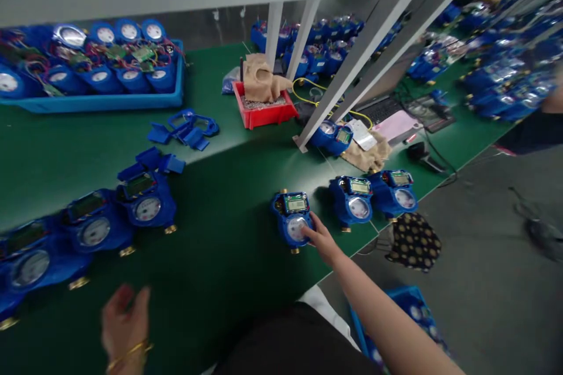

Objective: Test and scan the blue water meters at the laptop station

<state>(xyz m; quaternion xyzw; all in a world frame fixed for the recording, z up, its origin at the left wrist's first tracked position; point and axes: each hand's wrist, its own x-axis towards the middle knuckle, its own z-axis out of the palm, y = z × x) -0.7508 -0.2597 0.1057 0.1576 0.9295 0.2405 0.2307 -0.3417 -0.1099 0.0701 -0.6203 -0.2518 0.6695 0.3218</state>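
My right hand [323, 238] grips a blue water meter [294, 225] by its right side, with fingers at the round dial. This meter has a small display in a raised housing and brass ends, and it rests on the green table [229, 211]. My left hand [125, 319], blurred by motion, hovers over the table at the lower left. Its thumb stands apart from its curled fingers, and nothing shows between them. Nearest to it is a row of blue water meters, among them one meter [94, 228]. Two similar meters [357, 202] sit to the right of the held one.
Loose blue plastic covers [191, 129] lie beyond the left row. A blue tray [101, 102] of meters with wires stands behind. Further right are a red bin [268, 115], metal posts [343, 88], a laptop [378, 108] and a black scanner [424, 158]. A person's arm [554, 94] shows far right.
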